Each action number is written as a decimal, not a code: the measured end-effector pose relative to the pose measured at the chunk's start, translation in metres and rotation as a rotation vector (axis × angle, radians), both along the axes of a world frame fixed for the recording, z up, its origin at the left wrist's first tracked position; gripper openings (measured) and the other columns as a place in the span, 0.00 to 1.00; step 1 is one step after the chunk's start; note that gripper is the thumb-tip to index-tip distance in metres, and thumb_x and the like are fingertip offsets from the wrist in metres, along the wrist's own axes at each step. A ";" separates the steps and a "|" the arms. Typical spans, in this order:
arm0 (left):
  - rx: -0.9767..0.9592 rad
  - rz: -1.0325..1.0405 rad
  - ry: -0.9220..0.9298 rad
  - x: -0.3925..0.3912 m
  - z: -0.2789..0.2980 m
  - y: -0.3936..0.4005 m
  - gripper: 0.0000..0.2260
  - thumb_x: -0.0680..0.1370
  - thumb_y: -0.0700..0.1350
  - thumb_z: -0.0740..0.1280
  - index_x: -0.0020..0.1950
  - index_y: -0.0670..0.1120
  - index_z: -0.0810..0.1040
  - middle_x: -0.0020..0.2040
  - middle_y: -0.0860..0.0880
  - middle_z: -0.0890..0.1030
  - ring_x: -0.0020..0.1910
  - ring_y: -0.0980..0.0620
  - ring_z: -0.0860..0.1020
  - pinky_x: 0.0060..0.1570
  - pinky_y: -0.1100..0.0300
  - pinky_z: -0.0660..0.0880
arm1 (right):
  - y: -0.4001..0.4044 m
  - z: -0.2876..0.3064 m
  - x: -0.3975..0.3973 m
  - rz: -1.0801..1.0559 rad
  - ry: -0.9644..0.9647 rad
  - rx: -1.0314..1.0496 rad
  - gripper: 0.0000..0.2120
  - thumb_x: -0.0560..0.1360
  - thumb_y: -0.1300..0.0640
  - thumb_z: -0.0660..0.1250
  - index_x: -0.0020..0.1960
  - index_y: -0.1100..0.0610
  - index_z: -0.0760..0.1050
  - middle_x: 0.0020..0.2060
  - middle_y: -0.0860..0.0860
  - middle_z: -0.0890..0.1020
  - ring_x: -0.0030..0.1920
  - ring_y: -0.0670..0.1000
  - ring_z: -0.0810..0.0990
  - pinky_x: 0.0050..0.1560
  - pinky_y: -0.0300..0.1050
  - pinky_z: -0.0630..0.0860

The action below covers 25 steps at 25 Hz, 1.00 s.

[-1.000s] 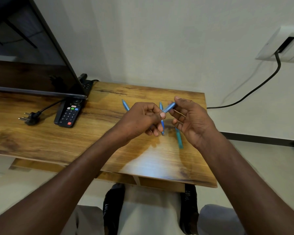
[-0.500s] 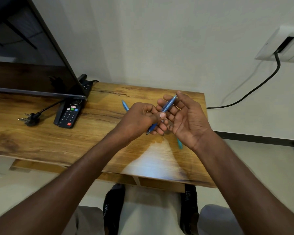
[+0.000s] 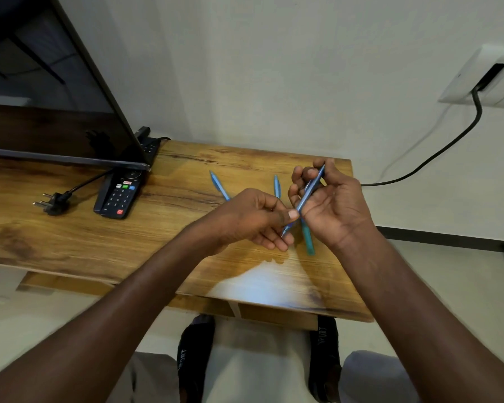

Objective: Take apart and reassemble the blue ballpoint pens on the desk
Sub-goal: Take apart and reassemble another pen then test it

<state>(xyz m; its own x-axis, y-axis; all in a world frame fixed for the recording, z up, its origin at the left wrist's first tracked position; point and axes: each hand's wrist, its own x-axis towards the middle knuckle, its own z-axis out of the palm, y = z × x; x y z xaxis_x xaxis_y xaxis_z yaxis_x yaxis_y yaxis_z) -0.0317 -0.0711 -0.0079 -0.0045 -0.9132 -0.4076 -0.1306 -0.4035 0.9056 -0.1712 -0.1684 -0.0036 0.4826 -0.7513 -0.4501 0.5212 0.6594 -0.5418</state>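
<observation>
I hold one blue ballpoint pen (image 3: 310, 189) slanted above the wooden desk (image 3: 99, 239). My left hand (image 3: 253, 218) pinches its lower end near the tip between thumb and fingers. My right hand (image 3: 329, 202) curls its fingers round the upper barrel. Three other pens lie on the desk: one blue pen (image 3: 218, 185) left of my hands, a second blue pen (image 3: 277, 186) partly hidden behind my left hand, and a teal pen (image 3: 308, 239) under my right palm.
A black remote (image 3: 120, 196) and a loose power plug (image 3: 54, 200) lie at the left, below a large dark screen (image 3: 41, 97). A black cable (image 3: 437, 152) runs from a wall socket (image 3: 483, 75) at the right. My knees and shoes show below the desk's front edge.
The held pen has tilted steeper and moved right. My right hand has risen and its fingers have closed round the upper barrel; my left hand has slid to the pen's lower end.
</observation>
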 end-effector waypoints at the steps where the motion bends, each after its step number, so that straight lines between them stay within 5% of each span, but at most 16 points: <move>1: -0.005 -0.004 0.004 0.000 0.001 0.000 0.09 0.83 0.45 0.71 0.55 0.39 0.83 0.47 0.38 0.88 0.43 0.44 0.87 0.49 0.50 0.83 | -0.001 0.000 -0.001 -0.013 -0.013 0.000 0.15 0.86 0.49 0.61 0.44 0.54 0.76 0.34 0.49 0.78 0.47 0.52 0.84 0.55 0.48 0.73; 5: -0.089 0.078 -0.039 0.004 0.002 0.001 0.05 0.83 0.40 0.70 0.52 0.38 0.84 0.41 0.40 0.87 0.36 0.48 0.85 0.38 0.59 0.79 | 0.007 0.004 0.000 0.169 0.006 -0.014 0.20 0.82 0.38 0.64 0.49 0.55 0.78 0.34 0.51 0.77 0.47 0.55 0.84 0.56 0.53 0.77; 8: -0.083 0.105 -0.053 0.008 0.000 0.000 0.08 0.83 0.39 0.70 0.52 0.35 0.84 0.41 0.39 0.87 0.36 0.49 0.84 0.37 0.60 0.79 | 0.010 0.001 0.000 0.233 -0.020 0.014 0.25 0.80 0.33 0.63 0.44 0.56 0.77 0.30 0.50 0.69 0.39 0.53 0.77 0.45 0.49 0.72; 14: -0.051 0.069 -0.057 0.010 0.001 0.000 0.10 0.82 0.41 0.71 0.54 0.34 0.84 0.44 0.40 0.88 0.38 0.49 0.85 0.40 0.59 0.81 | 0.008 -0.001 -0.003 0.250 -0.081 0.015 0.30 0.79 0.29 0.60 0.36 0.55 0.69 0.31 0.50 0.64 0.35 0.52 0.70 0.41 0.48 0.67; 20: 0.013 0.124 -0.011 0.019 0.005 0.001 0.15 0.86 0.48 0.65 0.59 0.36 0.83 0.48 0.39 0.89 0.45 0.45 0.87 0.44 0.58 0.81 | 0.002 -0.002 -0.009 0.118 -0.152 0.055 0.27 0.78 0.31 0.60 0.38 0.54 0.69 0.34 0.49 0.63 0.34 0.51 0.71 0.68 0.54 0.66; 25: 0.035 0.094 0.063 0.021 0.003 0.000 0.17 0.85 0.49 0.66 0.59 0.36 0.85 0.51 0.38 0.88 0.49 0.43 0.86 0.49 0.56 0.81 | -0.001 -0.003 -0.010 -0.010 -0.270 0.053 0.26 0.79 0.33 0.57 0.36 0.55 0.67 0.32 0.49 0.60 0.30 0.51 0.62 0.41 0.47 0.68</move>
<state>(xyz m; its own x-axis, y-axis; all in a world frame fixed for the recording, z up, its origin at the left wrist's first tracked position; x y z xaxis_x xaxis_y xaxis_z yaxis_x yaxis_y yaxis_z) -0.0105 -0.0713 -0.0044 0.0539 -0.8961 -0.4405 -0.0335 -0.4426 0.8961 -0.1807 -0.1695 -0.0068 0.5831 -0.7356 -0.3448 0.6489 0.6771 -0.3472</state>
